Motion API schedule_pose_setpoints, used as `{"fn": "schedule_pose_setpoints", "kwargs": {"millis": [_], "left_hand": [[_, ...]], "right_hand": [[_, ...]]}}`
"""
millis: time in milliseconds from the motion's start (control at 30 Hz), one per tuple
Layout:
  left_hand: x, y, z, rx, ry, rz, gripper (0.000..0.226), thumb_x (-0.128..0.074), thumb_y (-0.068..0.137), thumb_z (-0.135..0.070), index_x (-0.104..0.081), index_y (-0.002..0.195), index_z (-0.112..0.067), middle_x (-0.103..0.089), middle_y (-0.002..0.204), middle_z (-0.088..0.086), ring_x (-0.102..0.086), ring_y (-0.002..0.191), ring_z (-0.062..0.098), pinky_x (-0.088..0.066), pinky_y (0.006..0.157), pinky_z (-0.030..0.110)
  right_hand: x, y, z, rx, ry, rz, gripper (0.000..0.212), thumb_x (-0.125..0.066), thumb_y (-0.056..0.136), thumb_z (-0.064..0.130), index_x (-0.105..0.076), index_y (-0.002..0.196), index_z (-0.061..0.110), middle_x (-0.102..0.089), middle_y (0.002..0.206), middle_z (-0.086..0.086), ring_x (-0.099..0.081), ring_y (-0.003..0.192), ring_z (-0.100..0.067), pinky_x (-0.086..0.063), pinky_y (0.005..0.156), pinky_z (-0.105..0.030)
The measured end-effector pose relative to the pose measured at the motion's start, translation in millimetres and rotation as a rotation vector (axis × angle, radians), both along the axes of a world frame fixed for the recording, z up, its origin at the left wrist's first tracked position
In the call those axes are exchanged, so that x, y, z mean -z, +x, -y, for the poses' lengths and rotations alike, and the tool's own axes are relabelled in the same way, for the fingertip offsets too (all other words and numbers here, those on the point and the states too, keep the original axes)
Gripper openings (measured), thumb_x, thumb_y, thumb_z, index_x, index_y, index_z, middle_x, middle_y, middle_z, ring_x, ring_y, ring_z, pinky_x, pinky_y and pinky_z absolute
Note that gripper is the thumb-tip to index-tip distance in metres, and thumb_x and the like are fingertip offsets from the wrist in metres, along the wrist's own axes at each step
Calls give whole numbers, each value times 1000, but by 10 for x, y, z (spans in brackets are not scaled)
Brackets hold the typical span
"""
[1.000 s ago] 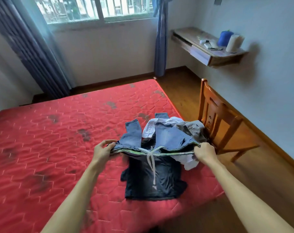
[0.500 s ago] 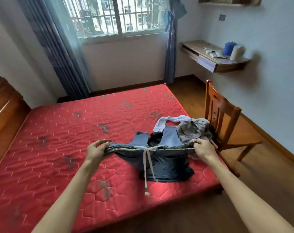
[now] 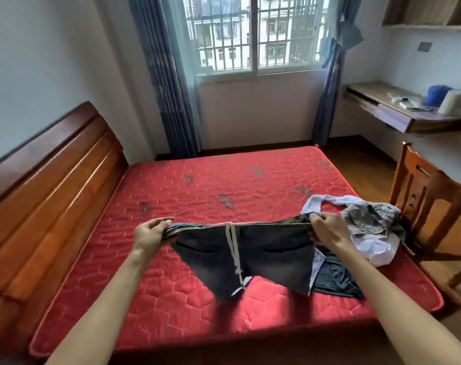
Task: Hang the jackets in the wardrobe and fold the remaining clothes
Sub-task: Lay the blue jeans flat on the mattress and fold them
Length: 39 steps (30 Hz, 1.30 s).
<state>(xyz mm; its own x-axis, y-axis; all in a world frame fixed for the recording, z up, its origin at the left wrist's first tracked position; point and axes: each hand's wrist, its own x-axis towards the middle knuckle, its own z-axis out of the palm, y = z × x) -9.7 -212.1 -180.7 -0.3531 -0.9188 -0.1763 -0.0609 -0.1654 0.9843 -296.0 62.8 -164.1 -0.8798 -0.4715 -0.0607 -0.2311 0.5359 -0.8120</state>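
**Shorts held up by the waistband over the bed, fold not yet begun**

Left hand (image 3: 151,231) pinches one end of the waistband of the dark denim shorts with a white drawstring (image 3: 250,255), thumb on top and fingers under. Right hand (image 3: 327,230) has its fingers curled round the other end. Both hands are closed on cloth.

The dark denim shorts hang in the air above the near right part of the red quilted mattress (image 3: 197,196), pocket side towards the camera. I cannot tell whether the leg ends touch the mattress.

Risks, as I judge them:
- The white drawstring (image 3: 233,248) dangles past the crotch and could get trapped in a fold or bunch into a lump if it is not tucked in.
- The right leg end overlaps the dark navy garment (image 3: 337,281) lying flat on the mattress. Laying the shorts down there may drag or crumple it.
- The waistband sags a bit in the middle, so with uneven tension the fold comes out crooked.
- The pile of white cloth (image 3: 379,251) and grey patterned cloth (image 3: 369,222) sits near the bed edge beside the wooden chair (image 3: 429,201). A knock from the right arm could push it off.

Orientation: the waistband is up and the legs point down towards the mattress and the near edge. The long axis runs along the waistband, left to right between the hands, roughly level.
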Motion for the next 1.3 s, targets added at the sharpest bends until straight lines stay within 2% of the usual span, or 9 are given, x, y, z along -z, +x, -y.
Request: {"fn": "schedule_pose_setpoints", "kwargs": {"millis": [233,367,433,567,767,967,1133,1233,1300], "left_hand": [[-154,749,669,-83,-21,5,15,-60,94,1,-71,87,-7,-65,80,12,-65,52,6,-56,48,21],[-130,853,1003,-126,-3,26,11,-60,94,1,-71,93,-3,-65,81,12,-63,58,9,-56,47,21],[-112,821,1205,-133,14,37,11,-60,94,1,-71,96,0,-65,82,13,-63,64,13,-56,47,21],[-64,581,1707,-170,68,32,10,-61,93,3,-71,91,1,-67,84,14,-63,71,19,-56,46,22],[-230,-171,2813,-182,84,17,14,-57,94,6,-69,88,2,-67,83,15,-65,67,19,-56,46,23],[-854,-1157,4152,-128,28,-16,20,-53,96,9,-69,87,0,-67,90,18,-64,75,24,-58,49,25],[-1791,-1849,5118,-82,-146,-70,21,-48,98,9,-67,96,1,-65,88,16,-63,72,21,-57,48,22],[-2417,-2051,5474,-93,-263,-147,24,-48,98,8,-67,91,-6,-65,89,13,-68,62,15,-56,49,20],[-2763,-2069,5561,-105,-337,-195,26,-50,97,7,-67,89,-11,-65,88,10,-67,68,15,-57,51,20]], "right_hand": [[-174,531,902,-84,12,-31,37,-44,77,38,-46,49,13,-53,50,-9,-49,56,-26,-39,58,-35],[-151,533,1413,-105,25,-11,40,-45,77,38,-56,49,11,-64,52,-13,-61,57,-32,-51,64,-38],[-116,476,1675,-114,14,18,39,-50,83,31,-60,51,10,-67,53,-12,-66,56,-31,-55,64,-40],[-80,217,2278,-135,29,35,39,-49,88,24,-60,54,10,-69,54,-9,-64,48,-20,-49,55,-28],[-209,-528,3580,-171,-23,115,28,-45,91,17,-60,69,7,-67,61,-10,-73,61,-29,-62,71,-47],[-653,-1565,5016,-196,-61,35,27,-49,88,10,-61,64,10,-66,66,-9,-72,73,-34,-59,76,-49],[-1467,-2130,5879,-211,-161,-141,29,-50,89,9,-73,106,13,-72,100,-8,-65,100,-29,-50,86,-33],[-1913,-2396,6229,-229,-293,-142,36,-49,80,9,-73,104,22,-73,97,0,-68,96,-24,-56,90,-36],[-2136,-2543,6399,-249,-401,-105,37,-48,73,11,-70,95,30,-73,94,3,-71,92,-22,-59,87,-43]]}}
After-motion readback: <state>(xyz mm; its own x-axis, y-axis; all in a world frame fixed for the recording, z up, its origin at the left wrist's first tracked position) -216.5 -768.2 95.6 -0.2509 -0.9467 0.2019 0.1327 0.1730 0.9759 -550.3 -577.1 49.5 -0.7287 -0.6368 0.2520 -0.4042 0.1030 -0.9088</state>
